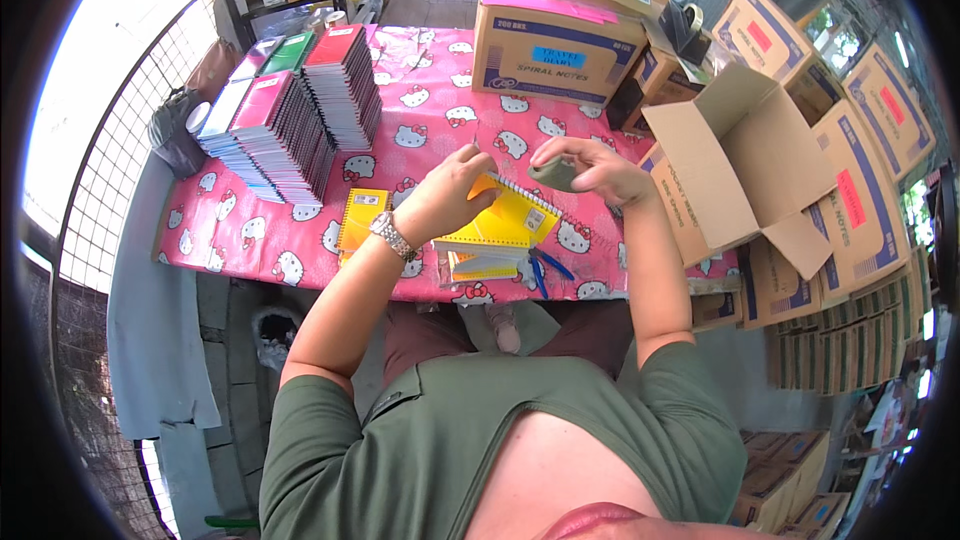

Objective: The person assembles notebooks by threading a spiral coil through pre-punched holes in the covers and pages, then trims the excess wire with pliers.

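Yellow spiral notebooks (510, 224) lie in a small stack in front of me at the table's near edge. My left hand (450, 183), with a metal watch on its wrist, curls its fingers round the upper left of the top notebook. To the right of the wire spiral, my right hand (600, 172) is raised, fingers bent round a dark green, rounded thing (554, 175) whose kind I cannot make out. Blue-handled pliers (548, 268) rest beside the stack. Another yellow notebook (362, 218) lies left of my left forearm.
Tall stacks of spiral notebooks (285, 130) stand at the table's left. A closed cardboard box (550, 55) sits at the back. On the right, an open cardboard box (745, 155) spreads its flaps near my right arm, with more cartons (855, 200) behind. A pink patterned cloth (240, 230) covers the table.
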`<state>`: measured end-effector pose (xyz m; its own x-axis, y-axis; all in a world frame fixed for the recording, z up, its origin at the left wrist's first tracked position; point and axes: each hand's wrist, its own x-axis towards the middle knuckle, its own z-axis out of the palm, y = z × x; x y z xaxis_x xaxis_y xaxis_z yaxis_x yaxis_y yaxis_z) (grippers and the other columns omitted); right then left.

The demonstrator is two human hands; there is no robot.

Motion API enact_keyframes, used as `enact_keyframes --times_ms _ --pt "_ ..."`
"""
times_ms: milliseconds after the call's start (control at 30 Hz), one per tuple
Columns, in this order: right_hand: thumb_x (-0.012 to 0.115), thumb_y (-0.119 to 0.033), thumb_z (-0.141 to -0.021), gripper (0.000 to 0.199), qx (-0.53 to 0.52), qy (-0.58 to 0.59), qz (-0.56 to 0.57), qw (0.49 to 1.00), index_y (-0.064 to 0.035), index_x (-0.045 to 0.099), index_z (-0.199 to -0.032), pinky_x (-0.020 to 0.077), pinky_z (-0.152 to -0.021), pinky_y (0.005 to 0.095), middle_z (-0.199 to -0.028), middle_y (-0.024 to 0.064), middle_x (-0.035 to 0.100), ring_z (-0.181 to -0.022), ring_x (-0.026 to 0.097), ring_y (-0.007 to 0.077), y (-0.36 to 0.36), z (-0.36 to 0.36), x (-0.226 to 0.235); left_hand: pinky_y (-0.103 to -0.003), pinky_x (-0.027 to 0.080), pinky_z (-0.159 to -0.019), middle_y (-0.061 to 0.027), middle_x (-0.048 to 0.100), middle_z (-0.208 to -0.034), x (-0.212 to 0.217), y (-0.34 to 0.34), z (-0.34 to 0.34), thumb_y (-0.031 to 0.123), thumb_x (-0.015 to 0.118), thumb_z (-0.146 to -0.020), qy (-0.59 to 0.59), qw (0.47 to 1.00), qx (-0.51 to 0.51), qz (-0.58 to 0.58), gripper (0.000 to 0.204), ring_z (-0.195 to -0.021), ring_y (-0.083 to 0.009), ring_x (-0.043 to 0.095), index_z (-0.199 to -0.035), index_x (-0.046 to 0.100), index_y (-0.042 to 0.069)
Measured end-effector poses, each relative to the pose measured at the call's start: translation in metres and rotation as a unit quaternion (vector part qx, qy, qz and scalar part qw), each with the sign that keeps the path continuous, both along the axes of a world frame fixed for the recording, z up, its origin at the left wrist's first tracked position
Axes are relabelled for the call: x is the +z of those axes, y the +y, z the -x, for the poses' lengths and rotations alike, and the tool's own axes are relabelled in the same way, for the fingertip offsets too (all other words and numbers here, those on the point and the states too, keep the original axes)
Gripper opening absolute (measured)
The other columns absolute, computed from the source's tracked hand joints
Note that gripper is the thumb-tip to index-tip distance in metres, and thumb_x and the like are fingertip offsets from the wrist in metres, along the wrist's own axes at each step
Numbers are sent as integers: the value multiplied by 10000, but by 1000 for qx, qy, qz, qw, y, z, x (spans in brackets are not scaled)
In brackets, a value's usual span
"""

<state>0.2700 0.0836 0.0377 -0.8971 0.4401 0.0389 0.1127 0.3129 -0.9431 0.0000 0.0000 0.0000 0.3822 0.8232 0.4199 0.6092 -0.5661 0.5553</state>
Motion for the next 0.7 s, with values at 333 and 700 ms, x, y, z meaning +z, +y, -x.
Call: enact_keyframes --times_ms 333,700 --pt "684 -201 -727 495 -20 -40 82 996 -29 622 -1187 460 -938 318 -1161 55 598 -1101 562 169 8 6 1 -371 530 -750 -162 643 -1016 4 10 -4 135 729 -838 -53 997 -48 3 308 -818 -299 652 -1084 598 5" --pt "781 -310 -776 476 -293 -207 22 933 -24 651 -1133 527 -852 347 -1059 83 654 -923 655 219 63 -28 -129 -329 521 -738 -125 685 -913 10 12 -3 108 754 -815 -69 994 -21 78 307 -785 -204 651 -1064 613 0"
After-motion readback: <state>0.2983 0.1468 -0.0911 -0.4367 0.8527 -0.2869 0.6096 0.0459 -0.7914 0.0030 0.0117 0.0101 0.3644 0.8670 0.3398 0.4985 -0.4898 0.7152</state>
